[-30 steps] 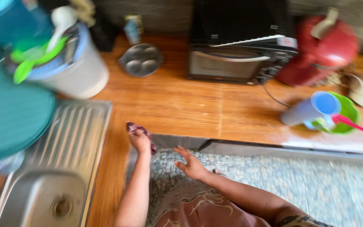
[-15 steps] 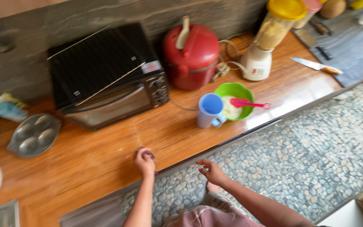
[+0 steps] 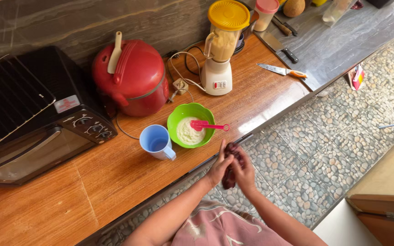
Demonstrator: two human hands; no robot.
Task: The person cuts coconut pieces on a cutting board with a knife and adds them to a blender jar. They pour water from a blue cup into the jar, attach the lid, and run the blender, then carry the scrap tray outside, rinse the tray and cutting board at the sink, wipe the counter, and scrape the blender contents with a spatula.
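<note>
Cloth: dark maroon, crumpled, gripped btwn both hands, left & right.

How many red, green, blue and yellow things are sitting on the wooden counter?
Red: 1, the round red rice cooker
Green: 1, the green plastic bowl
Blue: 1, the light blue plastic mug
Yellow: 1, the yellow-lidded white blender
Total: 4
</note>
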